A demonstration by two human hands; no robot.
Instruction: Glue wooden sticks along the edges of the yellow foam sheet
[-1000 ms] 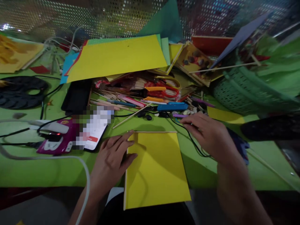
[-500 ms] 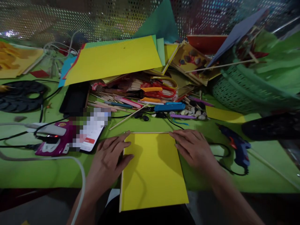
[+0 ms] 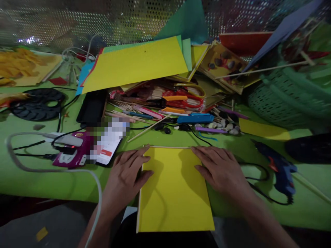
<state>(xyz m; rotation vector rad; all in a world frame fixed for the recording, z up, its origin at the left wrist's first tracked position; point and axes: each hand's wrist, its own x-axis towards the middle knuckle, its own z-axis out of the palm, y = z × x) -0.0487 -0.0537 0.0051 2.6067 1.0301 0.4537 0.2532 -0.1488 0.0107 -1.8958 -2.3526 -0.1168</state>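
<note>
A yellow sheet of card (image 3: 178, 193) lies in front of me, its lower end reaching past the table edge. A thin wooden stick (image 3: 170, 147) runs along its top edge, and another stick (image 3: 139, 210) along its left edge. My left hand (image 3: 126, 174) rests on the top left corner, fingers stretched out toward the stick's end and thumb apart on the card. At the top right corner lies my right hand (image 3: 219, 168), fingers extended onto the stick's other end. Neither hand is wrapped round anything.
On the right lies a blue glue gun (image 3: 278, 168) with its cord. A phone (image 3: 110, 148) and a purple power strip (image 3: 74, 151) are on the left, with a white cable (image 3: 97, 182) crossing my left forearm. Behind are scissors (image 3: 178, 98), a blue cutter (image 3: 195, 119) and a green basket (image 3: 279, 96).
The whole view has shifted, so things appear slightly farther right. Both hands keep their places on the card and stick.
</note>
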